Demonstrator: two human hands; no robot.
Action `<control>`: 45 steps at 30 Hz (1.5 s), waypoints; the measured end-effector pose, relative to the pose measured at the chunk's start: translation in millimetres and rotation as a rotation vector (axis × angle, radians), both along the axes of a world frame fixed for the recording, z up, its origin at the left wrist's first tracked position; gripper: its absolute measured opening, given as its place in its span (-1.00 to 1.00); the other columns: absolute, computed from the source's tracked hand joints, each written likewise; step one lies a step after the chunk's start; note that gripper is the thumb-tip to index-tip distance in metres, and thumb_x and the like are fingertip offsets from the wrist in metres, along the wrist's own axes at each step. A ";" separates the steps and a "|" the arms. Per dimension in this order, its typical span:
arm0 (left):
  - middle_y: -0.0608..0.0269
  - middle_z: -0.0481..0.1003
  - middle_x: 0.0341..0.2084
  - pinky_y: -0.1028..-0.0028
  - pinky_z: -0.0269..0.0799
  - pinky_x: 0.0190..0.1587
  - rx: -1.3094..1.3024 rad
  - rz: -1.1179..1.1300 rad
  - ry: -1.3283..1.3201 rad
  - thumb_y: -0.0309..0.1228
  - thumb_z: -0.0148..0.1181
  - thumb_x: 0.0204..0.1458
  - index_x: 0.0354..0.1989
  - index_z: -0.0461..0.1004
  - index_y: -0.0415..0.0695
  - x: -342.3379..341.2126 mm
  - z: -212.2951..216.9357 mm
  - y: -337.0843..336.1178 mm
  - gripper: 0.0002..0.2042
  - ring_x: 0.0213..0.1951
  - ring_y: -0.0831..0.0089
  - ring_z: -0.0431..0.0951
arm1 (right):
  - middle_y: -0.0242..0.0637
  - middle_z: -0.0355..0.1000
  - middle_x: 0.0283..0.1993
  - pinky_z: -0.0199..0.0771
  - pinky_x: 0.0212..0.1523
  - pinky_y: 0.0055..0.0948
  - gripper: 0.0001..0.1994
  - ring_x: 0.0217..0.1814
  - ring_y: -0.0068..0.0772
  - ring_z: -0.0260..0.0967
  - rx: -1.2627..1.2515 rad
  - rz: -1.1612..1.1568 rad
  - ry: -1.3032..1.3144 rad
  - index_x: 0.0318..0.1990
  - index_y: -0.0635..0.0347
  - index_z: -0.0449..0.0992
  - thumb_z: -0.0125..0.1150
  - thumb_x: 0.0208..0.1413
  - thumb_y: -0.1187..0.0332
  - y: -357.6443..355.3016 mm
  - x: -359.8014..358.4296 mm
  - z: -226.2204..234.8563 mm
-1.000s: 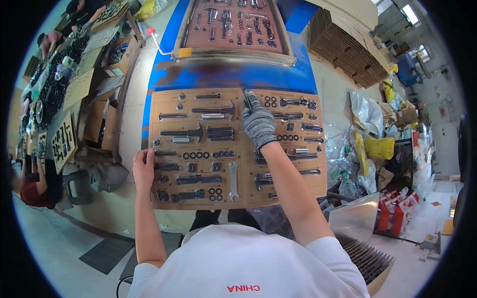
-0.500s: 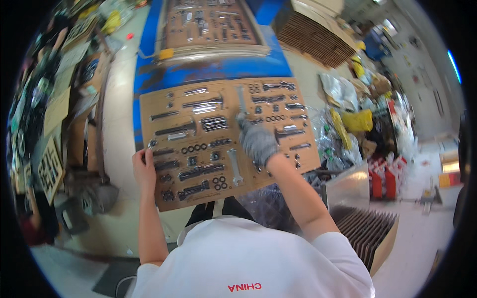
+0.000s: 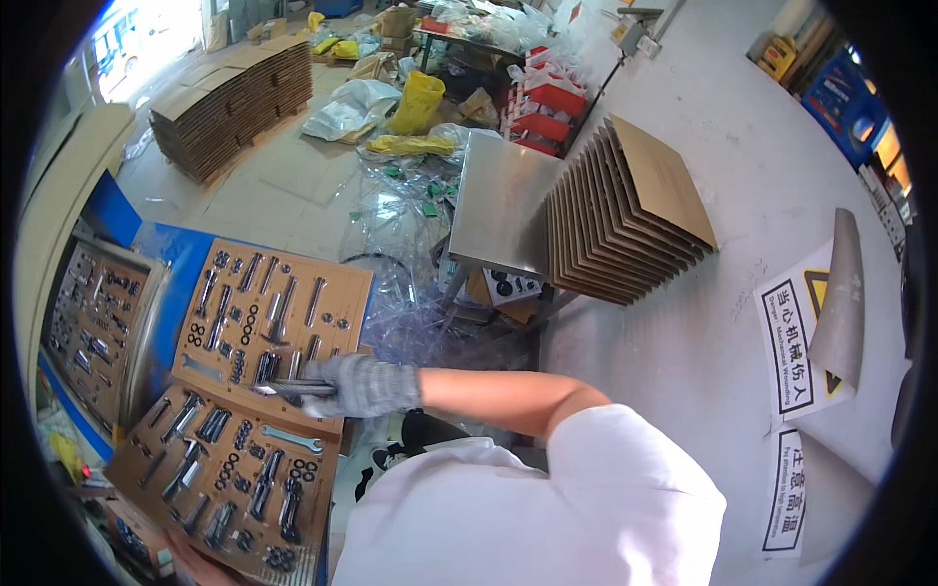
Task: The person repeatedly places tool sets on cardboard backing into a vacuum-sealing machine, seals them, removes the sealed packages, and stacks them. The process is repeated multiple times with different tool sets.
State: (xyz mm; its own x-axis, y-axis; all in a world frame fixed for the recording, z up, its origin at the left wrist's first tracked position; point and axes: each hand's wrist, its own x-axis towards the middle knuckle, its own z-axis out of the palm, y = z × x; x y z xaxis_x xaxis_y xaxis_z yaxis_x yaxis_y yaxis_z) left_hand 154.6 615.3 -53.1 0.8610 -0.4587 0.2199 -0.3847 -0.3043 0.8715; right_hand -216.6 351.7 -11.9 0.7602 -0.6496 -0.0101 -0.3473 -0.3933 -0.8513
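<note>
A cardboard sheet [image 3: 337, 322] packed with hardware under clear film lies at the lower left. It bends along a line across its middle, the near part [image 3: 327, 498] sitting at a different angle. My gloved right hand [image 3: 366, 386] is closed round a slim, pointed metal tool [image 3: 293, 389] whose exact kind I cannot make out. The tool lies over the sheet near that line. At the sheet's near left edge my bare left hand [image 3: 200, 566] grips the cardboard, mostly cut off by the picture's rim. Bolts [image 3: 186, 469], rings [image 3: 303, 471] and an open-end wrench [image 3: 291, 438] fill the sheet.
A framed tray [image 3: 98, 322] of similar hardware stands on the blue table [image 3: 176, 259]. Right of it are a metal table [image 3: 503, 205], stacked cardboard sheets [image 3: 625, 215] and crumpled clear film [image 3: 391, 283]. Farther off stand another cardboard stack [image 3: 234, 107] and red bins [image 3: 547, 103].
My view has swung to the right, so the sheet sits at the lower left. The sheet, flat before, is bent across its middle. My right hand has moved toward its near-right edge.
</note>
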 end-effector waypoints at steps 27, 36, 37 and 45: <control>0.02 0.48 -0.07 0.34 0.41 0.00 0.416 0.000 0.184 -0.38 0.14 0.27 0.13 0.41 -0.31 -127.2 -88.3 -214.6 -0.66 -0.07 0.34 0.50 | -0.20 0.62 -0.06 0.48 0.07 -0.35 -0.56 -0.04 -0.37 0.54 -0.039 -0.330 0.069 0.13 0.27 0.55 0.36 0.16 0.22 -268.4 0.7 -138.6; -0.13 0.42 0.16 0.12 0.25 0.30 0.612 -0.353 -0.219 0.00 -0.08 0.33 0.19 0.40 -0.25 24.6 -65.5 -437.4 -0.46 0.27 -0.03 0.35 | -0.37 0.50 -0.07 0.48 -0.12 -0.49 -0.47 -0.13 -0.56 0.40 0.459 -0.865 -0.515 0.40 0.18 0.29 0.17 0.37 0.18 -78.3 -50.8 -132.2; -0.12 0.38 0.23 0.13 0.20 0.34 0.752 -0.400 -0.089 0.06 -0.15 0.34 0.24 0.38 -0.23 28.5 -72.9 -454.1 -0.41 0.32 -0.02 0.30 | -0.37 0.50 -0.08 0.48 -0.13 -0.49 -0.44 -0.14 -0.56 0.40 0.376 -0.814 -0.460 0.42 0.19 0.25 0.18 0.37 0.16 -66.9 -43.3 -132.6; 0.11 0.46 0.21 0.39 0.24 0.30 0.363 -0.756 0.453 0.00 -0.20 0.42 0.32 0.35 -0.27 11.0 -87.7 -442.2 -0.42 0.24 0.34 0.41 | -0.33 0.53 -0.11 0.46 -0.05 -0.37 -0.46 -0.18 -0.43 0.39 0.759 -0.888 0.060 0.19 0.36 0.42 0.30 0.25 0.08 -84.5 -65.5 -101.8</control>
State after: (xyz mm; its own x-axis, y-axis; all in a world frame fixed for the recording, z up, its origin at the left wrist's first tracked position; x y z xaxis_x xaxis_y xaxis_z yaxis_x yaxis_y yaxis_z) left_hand 165.6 173.0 -140.9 0.2768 -0.9036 -0.3271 -0.2394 -0.3945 0.8872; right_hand -282.0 267.2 -113.7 0.0273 -0.7645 -0.6440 -0.2922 0.6100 -0.7365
